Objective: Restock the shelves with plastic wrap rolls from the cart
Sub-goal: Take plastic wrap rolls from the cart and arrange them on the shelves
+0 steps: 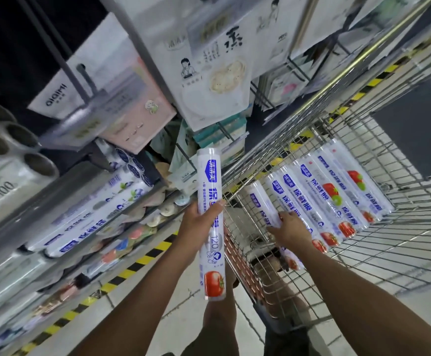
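My left hand (201, 222) grips a white plastic wrap roll (210, 255) with blue lettering and a tomato picture, held upright between the shelves and the cart. My right hand (292, 231) reaches into the wire cart (363, 240) and curls around the leftmost roll (262, 204) of several identical rolls (337, 191) lying side by side in the basket. Similar rolls (93, 214) lie on a shelf at the left.
The shelving (55, 191) fills the left side, with big clear film rolls (11, 155) higher up and hanging paper packs (209, 80) above. Yellow-black tape (137, 263) marks the floor along the shelf base. My legs stand below, beside the cart.
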